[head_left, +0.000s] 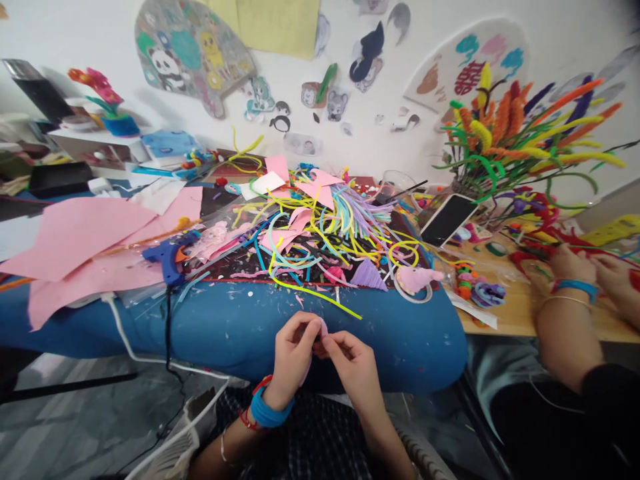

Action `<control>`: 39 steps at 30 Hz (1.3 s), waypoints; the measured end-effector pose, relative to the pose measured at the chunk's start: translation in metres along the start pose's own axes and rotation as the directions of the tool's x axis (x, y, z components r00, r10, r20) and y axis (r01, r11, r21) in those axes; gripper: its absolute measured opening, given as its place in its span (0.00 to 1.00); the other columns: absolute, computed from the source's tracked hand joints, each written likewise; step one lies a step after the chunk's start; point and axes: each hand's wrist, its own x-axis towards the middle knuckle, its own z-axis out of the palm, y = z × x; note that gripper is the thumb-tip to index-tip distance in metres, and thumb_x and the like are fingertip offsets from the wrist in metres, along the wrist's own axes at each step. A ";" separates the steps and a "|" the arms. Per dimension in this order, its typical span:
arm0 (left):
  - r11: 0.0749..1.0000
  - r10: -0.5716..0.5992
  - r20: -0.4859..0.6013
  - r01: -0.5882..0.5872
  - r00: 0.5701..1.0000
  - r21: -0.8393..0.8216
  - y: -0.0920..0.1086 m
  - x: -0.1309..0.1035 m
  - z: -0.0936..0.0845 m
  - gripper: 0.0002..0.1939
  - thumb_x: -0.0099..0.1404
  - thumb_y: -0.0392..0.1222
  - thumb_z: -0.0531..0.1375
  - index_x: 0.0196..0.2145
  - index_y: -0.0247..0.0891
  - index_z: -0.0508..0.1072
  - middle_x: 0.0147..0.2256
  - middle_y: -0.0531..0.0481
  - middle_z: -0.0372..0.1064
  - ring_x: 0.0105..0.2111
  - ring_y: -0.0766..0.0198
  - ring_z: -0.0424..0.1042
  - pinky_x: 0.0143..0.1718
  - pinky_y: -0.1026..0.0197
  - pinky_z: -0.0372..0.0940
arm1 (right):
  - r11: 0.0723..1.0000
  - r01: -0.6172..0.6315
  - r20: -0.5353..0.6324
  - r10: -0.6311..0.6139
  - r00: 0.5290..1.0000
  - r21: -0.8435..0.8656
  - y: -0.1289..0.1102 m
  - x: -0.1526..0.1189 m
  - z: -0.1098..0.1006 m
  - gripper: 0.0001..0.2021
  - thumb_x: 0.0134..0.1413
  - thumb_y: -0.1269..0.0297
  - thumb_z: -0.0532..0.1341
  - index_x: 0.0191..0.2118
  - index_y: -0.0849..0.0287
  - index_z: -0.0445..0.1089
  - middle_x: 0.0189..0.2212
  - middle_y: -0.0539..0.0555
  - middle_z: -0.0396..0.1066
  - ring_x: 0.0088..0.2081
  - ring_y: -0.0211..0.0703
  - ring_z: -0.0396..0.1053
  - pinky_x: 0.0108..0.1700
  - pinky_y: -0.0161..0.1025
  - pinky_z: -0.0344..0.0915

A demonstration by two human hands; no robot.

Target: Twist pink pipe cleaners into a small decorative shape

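Note:
Close together in front of the blue-covered table edge (225, 320), both hands pinch a small pale pink strip (324, 327). My left hand (294, 347), with blue and red bands at its wrist, has its thumb and index finger closed on the strip. From the other side, my right hand (354, 365) grips it between thumb and fingertips. Fingers hide most of the strip, and its material cannot be made out. Just beyond the hands lies a yellow pipe cleaner (330, 303). A purple triangular piece (369, 274) and a pink fuzzy piece (416, 280) rest further right.
A pile of pipe cleaners (350, 217) covers the table's middle. At left are pink sheets (95, 227), a blue glue gun (173, 257) and a white cable (120, 333). A phone (449, 220) leans at right, near another person's hands (573, 267).

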 end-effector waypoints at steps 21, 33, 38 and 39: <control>0.942 -0.275 0.363 0.325 0.890 -0.082 0.015 0.009 -0.017 0.07 0.58 0.40 0.61 0.27 0.34 0.75 0.29 0.49 0.67 0.32 0.65 0.64 0.36 0.64 0.60 | 0.988 0.103 0.247 -0.073 0.966 -0.113 -0.013 -0.003 -0.012 0.08 0.51 0.64 0.61 0.25 0.60 0.70 0.24 0.49 0.67 0.27 0.38 0.65 0.31 0.34 0.63; 0.957 -0.256 0.532 0.290 0.807 0.022 0.010 0.018 -0.033 0.09 0.54 0.44 0.65 0.25 0.33 0.78 0.25 0.48 0.69 0.26 0.66 0.66 0.30 0.65 0.61 | 0.985 0.018 0.413 0.056 0.909 -0.173 -0.023 -0.010 -0.018 0.08 0.53 0.63 0.59 0.27 0.60 0.72 0.23 0.49 0.70 0.25 0.36 0.65 0.28 0.32 0.61; 0.963 -0.261 0.484 0.261 0.835 0.068 0.017 0.015 -0.036 0.09 0.56 0.43 0.63 0.26 0.33 0.77 0.25 0.48 0.71 0.26 0.66 0.67 0.31 0.64 0.62 | 0.992 -0.026 0.426 0.078 0.902 -0.125 -0.025 -0.011 -0.016 0.06 0.54 0.69 0.55 0.29 0.59 0.67 0.21 0.47 0.71 0.22 0.34 0.65 0.28 0.31 0.61; 0.966 -0.253 0.488 0.248 0.835 0.074 0.019 0.015 -0.036 0.09 0.56 0.43 0.63 0.27 0.33 0.77 0.26 0.48 0.71 0.26 0.66 0.67 0.30 0.64 0.62 | 0.991 -0.024 0.421 0.079 0.903 -0.133 -0.025 -0.011 -0.015 0.05 0.54 0.69 0.55 0.29 0.59 0.67 0.21 0.47 0.70 0.22 0.34 0.65 0.27 0.31 0.61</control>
